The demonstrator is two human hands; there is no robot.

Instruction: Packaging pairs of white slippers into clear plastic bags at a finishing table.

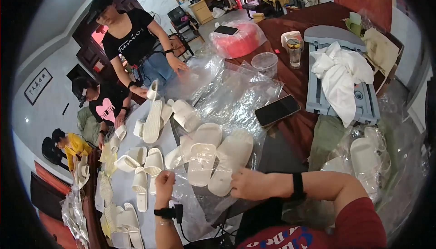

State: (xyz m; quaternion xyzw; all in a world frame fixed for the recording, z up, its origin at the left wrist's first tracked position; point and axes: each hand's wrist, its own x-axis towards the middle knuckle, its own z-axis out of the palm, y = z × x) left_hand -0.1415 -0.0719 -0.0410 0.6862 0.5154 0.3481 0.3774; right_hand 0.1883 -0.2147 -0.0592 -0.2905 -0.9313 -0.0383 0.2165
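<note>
- Right now, our cream slipper (232,160) lies just below the frame's centre, on the counter (121,186).
- Our right hand (250,184) is nearer, its curled fingers at the slipper's lower right edge; we cannot tell whether they grip slipper or plastic film.
- From those fingers, the slipper stretches up and left of them, its long axis running lower left to upper right.
- Its broader end points to the upper right; we cannot be sure that is the toe.
- Our left hand (164,186) is curled, contents hidden, with a second slipper (201,165) between it and ours.
</note>
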